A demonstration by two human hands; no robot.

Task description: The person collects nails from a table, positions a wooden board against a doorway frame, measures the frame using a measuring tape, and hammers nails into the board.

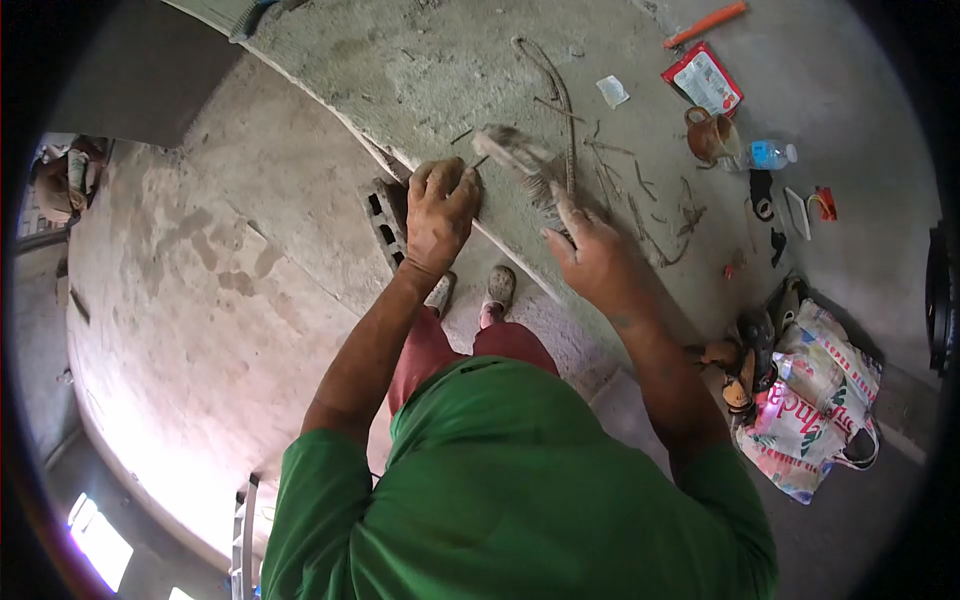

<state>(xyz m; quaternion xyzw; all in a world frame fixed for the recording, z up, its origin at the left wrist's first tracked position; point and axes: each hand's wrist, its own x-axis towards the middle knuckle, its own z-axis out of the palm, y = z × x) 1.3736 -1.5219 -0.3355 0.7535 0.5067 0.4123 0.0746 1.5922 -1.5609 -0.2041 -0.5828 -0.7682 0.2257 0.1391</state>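
My left hand (440, 215) is closed at the edge of the concrete slab (430, 80), its fingers pinched together. A short dark metal rod (480, 162) pokes out beside the fingertips; how the fingers hold it is partly hidden. To the right, my right hand (592, 248) grips a hammer-like tool (520, 165) with a ribbed, wrapped-looking grip. Its pale head end is smeared by motion, above the slab and close to my left hand. A bent length of rebar (568, 105) lies just beyond the tool.
Thin bent metal pieces (640, 215) litter the slab. Farther right are a brown mug (708, 135), a water bottle (770, 155), a red packet (705, 80) and a printed bag (810, 400). A hollow block (385, 225) stands below the slab edge; a ladder (243, 535) is at lower left.
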